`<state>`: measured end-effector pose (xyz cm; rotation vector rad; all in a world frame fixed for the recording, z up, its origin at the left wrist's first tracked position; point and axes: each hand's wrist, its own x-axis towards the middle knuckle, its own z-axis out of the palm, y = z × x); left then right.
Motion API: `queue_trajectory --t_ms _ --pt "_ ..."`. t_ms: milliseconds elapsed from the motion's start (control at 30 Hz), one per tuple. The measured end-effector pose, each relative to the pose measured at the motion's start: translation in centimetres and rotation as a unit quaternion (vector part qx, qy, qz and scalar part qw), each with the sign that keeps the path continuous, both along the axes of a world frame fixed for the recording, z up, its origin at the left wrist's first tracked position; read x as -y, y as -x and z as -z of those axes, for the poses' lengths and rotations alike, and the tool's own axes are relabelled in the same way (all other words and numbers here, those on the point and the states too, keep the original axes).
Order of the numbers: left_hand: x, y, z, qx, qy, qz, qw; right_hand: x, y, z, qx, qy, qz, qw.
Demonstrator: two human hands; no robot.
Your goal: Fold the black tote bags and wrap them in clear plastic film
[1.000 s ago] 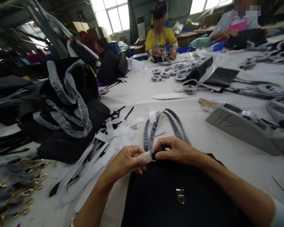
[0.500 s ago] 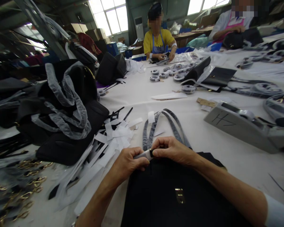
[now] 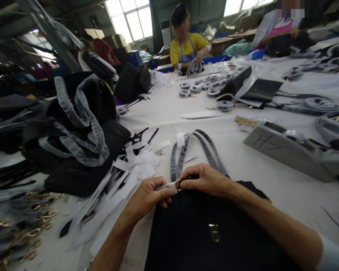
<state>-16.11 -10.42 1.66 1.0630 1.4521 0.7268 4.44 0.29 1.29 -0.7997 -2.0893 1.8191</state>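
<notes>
Item one, left hand (image 3: 155,192): fingers closed, thumb and fingers pinching a film-wrapped strap (image 3: 168,186).
Item two, right hand (image 3: 201,181): fingertips pinched at a gold fitting (image 3: 178,184) on the strap's end; the rest of that grip I cannot see.
Item three, black bag (image 3: 183,229): directly below both hands, its body stretching from them toward the wearer, gold clasp (image 3: 214,232) nearer the wearer than the right hand.
Progress: I judge the work partway. The handles (image 3: 182,160), beyond the hands, already wear clear film; the gold fitting shows bare metal, so I take this joint as unfinished. Whether other joints are covered, I cannot tell.
Orientation: strap's long axis lies crosswise between the hands, rising slightly toward the right one, fitting end pointing right. Handle loops point away from the wearer.
Nearby: white paper strips (image 3: 142,162), beyond and left of the left hand; tape dispenser (image 3: 293,146), beyond and right of the right hand.
</notes>
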Motion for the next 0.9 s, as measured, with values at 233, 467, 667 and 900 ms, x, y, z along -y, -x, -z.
queue_trajectory --t_ms 233,467,667,900 --pt "-0.2 -1.0 -1.7 -0.146 -0.051 -0.004 0.988 0.7 0.4 -0.4 0.001 0.01 0.056 0.998" --pt "0.0 -1.6 -1.9 -0.233 -0.077 -0.001 0.969 1.6 0.8 -0.7 0.045 -0.026 0.088 0.995" --pt "0.0 -2.1 -2.3 -0.261 -0.087 0.015 0.961 1.5 0.7 -0.6 0.032 -0.049 0.051 0.997" --pt "0.0 -2.0 -2.2 -0.232 -0.054 0.022 0.971 1.0 0.5 -0.1 -0.011 -0.094 0.025 0.995"
